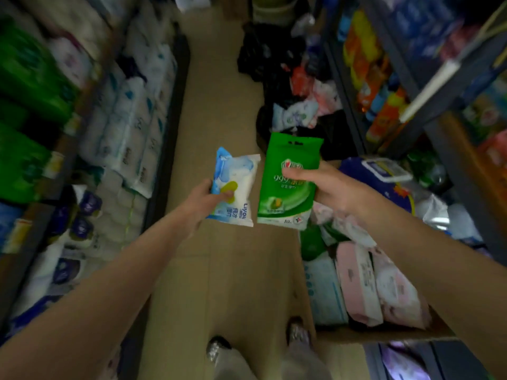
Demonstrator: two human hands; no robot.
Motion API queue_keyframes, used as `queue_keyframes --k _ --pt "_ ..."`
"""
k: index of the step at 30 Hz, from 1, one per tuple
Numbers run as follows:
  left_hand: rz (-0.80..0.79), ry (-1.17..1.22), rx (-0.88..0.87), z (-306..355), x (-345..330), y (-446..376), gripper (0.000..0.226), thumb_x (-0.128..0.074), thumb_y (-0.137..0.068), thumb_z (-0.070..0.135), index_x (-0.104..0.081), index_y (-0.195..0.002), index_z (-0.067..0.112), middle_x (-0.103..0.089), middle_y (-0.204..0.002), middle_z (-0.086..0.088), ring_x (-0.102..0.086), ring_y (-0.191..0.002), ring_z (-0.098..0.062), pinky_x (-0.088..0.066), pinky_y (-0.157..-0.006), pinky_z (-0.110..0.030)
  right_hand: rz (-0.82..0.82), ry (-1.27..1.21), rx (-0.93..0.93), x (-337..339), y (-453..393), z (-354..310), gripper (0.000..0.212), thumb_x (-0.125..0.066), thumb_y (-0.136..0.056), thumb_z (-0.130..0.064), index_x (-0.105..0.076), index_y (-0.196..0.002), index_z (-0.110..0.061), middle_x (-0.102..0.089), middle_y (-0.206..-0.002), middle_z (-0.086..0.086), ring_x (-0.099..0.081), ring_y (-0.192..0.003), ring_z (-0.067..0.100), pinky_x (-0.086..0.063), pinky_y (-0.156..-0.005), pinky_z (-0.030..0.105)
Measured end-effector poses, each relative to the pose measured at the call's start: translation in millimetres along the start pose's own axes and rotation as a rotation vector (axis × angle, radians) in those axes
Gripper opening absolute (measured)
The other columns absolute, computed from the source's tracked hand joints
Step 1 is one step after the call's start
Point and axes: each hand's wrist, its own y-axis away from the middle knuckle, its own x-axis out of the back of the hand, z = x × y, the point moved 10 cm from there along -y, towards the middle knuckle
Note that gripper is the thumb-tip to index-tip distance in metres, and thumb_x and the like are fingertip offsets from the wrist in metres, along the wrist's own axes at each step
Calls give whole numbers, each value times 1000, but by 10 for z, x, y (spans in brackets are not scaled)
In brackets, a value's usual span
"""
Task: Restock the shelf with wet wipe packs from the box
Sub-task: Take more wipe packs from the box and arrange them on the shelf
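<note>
With my left hand [204, 200] pinching a blue-white soft plastic wipe pack [234, 187] and my right hand [326, 187] gripping a green flat one [288, 182] above the aisle, beside the open cardboard box [384, 334], I'd keep both grips firm and carry each squarely to the shelf [164, 111].

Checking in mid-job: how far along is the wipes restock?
Done: cannot tell; the shelves are too blurred to pick out newly placed packs. In hand: the left hand grips a blue-and-white pack, and the right hand grips a green pack, both over the aisle. Left: the box holds more pink and pale blue packs.
</note>
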Motion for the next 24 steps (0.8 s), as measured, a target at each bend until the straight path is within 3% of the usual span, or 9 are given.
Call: queue_keyframes --k 2,4,7,10,14,18,21,24 --pt "-28 102 -71 316 304 205 29 -56 -89 9 -52 -118 7 -68 -98 -8 -69 -63 -9 -58 -64 -27 -140 -83 34 -608 8 -285 21 -62 -71 -8 -73 -87 -14 -73 -91 7 -71 -81 19 -58 -79 34" --pt "-68 203 -155 678 590 470 21 -51 -92 7 -55 -112 10 -72 -83 0 -69 -61 -7 -58 -62 -25 -236 -25 55 -1239 5 -504 24 -61 -72 -5 -70 -93 -13 -74 -89 4 -71 -80 17 -58 -76 32" --pt "-70 238 -293 1216 1216 911 14 -48 -93 9 -58 -101 14 -74 -73 4 -70 -63 -9 -58 -60 -25 -247 146 140 -2143 -25 -957 21 -61 -79 1 -67 -94 -12 -75 -85 2 -71 -77 14 -58 -76 30" --pt "108 205 -430 1752 2218 1449 10 -49 -94 21 -57 -96 16 -70 -84 -1 -65 -71 -14 -51 -66 -26 -297 281 244 -3089 20 -1542 17 -61 -81 1 -69 -89 -12 -75 -80 2 -71 -71 13 -59 -71 27" --pt "307 141 -586 2232 3524 2529 16 -48 -94 17 -60 -83 16 -70 -63 11 -63 -55 2 -49 -55 -10 -524 524 291 -4446 268 -1938 16 -62 -80 1 -67 -93 -7 -75 -80 5 -71 -71 15 -59 -67 28" --pt "322 -106 -505 2131 4361 3375 12 -56 -90 18 -68 -90 15 -70 -74 6 -60 -61 -3 -48 -56 -11 -691 714 339 -5533 426 -1994 35 -72 -64 -10 -67 -99 -6 -72 -99 11 -70 -84 21 -58 -74 31" --pt "445 -272 -427 1988 4829 3881 12 -62 -87 24 -70 -91 18 -69 -78 5 -58 -64 -7 -49 -60 -14 -792 826 381 -6280 488 -1957 28 -71 -72 -4 -68 -100 -7 -70 -104 12 -69 -87 21 -58 -73 29" --pt "605 -346 -406 1844 5244 4337 16 -64 -83 38 -69 -74 26 -62 -69 10 -53 -65 -5 -44 -59 -16 -913 876 445 -7067 625 -1921 29 -72 -73 -6 -69 -102 -7 -70 -105 13 -69 -90 22 -57 -77 31"
